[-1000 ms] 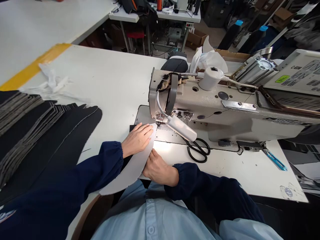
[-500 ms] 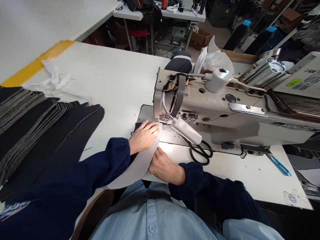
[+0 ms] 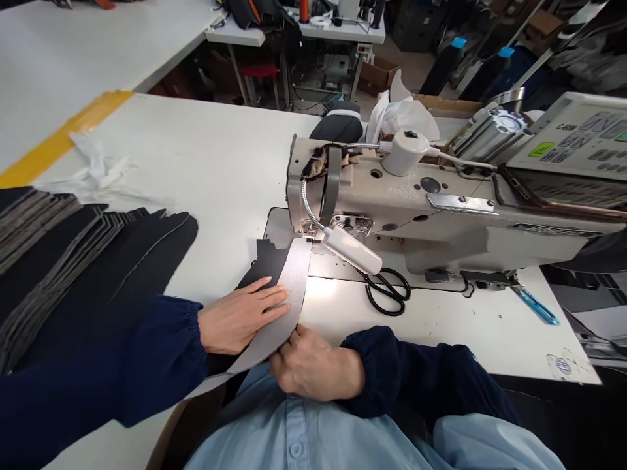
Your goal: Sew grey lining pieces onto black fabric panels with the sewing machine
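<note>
A curved light-grey fabric piece [image 3: 287, 307] runs from under the needle area of the sewing machine [image 3: 353, 189] down past the table's front edge. Beneath it and to its left shows a black fabric piece [image 3: 270, 262]. My left hand [image 3: 247, 313] lies flat with fingers stretched out, the fingertips on the grey fabric and the palm toward the black layer. Lower down, my right hand [image 3: 311, 362] pinches the right edge of the grey fabric near the table's edge. A white lamp [image 3: 353, 250] on a bendy neck hangs beside the needle.
Black-handled scissors [image 3: 389, 292] lie partly under the lamp. A blue cutter [image 3: 539, 305] rests at the right. Stacked dark fabric pieces [image 3: 98, 261] cover the left of the table, with white scraps [image 3: 100, 166] behind. A control box [image 3: 573, 147] stands at the far right.
Both hands have moved down along the fabric, away from the needle, the left one also to the left. More of the black layer now shows. The camera view has shifted slightly.
</note>
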`<state>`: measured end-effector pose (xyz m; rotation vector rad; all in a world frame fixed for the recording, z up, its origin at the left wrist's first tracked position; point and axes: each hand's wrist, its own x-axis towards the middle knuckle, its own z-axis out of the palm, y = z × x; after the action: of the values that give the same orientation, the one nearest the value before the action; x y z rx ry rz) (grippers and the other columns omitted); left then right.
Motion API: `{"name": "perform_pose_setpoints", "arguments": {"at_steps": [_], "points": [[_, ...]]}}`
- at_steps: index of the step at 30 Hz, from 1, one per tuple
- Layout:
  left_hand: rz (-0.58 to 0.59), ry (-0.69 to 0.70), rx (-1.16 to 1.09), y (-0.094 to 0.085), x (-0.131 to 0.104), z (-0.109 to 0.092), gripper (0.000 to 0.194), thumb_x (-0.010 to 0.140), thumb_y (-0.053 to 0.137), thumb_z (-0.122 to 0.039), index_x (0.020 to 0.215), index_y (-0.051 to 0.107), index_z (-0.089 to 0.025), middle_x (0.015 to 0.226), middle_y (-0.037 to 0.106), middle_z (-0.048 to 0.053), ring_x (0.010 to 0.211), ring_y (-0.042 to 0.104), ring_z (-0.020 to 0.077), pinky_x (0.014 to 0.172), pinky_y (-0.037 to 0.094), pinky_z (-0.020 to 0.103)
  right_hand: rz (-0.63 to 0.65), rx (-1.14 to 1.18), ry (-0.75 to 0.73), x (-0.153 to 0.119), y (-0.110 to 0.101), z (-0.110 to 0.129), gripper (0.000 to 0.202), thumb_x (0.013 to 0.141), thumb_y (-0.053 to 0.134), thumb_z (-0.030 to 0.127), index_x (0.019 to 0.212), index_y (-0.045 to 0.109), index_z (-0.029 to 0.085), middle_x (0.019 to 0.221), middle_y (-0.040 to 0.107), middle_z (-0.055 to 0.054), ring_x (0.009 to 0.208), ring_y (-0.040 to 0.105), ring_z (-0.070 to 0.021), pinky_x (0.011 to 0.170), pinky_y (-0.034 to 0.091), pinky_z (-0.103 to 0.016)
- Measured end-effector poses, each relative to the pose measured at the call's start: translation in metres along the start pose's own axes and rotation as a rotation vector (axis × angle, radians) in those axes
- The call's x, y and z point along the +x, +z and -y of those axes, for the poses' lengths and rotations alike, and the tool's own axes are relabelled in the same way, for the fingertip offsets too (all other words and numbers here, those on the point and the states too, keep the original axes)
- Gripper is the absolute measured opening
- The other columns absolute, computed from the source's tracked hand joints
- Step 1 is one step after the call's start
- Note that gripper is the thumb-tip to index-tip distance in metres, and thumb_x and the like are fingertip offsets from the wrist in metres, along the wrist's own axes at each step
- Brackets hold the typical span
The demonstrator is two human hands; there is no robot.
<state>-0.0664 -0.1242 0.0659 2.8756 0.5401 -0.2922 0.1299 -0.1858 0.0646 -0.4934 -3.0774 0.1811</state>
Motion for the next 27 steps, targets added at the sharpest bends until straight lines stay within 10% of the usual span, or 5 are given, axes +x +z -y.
{"name": "perform_pose_setpoints", "arguments": {"at_steps": [27], "points": [[-0.127,-0.206,0.207,-0.001,0.069,0.052,0.033,0.093,0.044,-0.014,0.122,0.060,-0.019,0.125,0.063,0.006,0.129,0.044,0.0227,0.103,0.035,0.036,0.003,-0.108,0.300,0.012,0.031,-0.058,0.019,0.083,0.047,0.002,0.087,0.066,0.007,0.077,0.068,-0.016,0.073,0.062,-0.0239,0.063,0.044,-0.034]]}}
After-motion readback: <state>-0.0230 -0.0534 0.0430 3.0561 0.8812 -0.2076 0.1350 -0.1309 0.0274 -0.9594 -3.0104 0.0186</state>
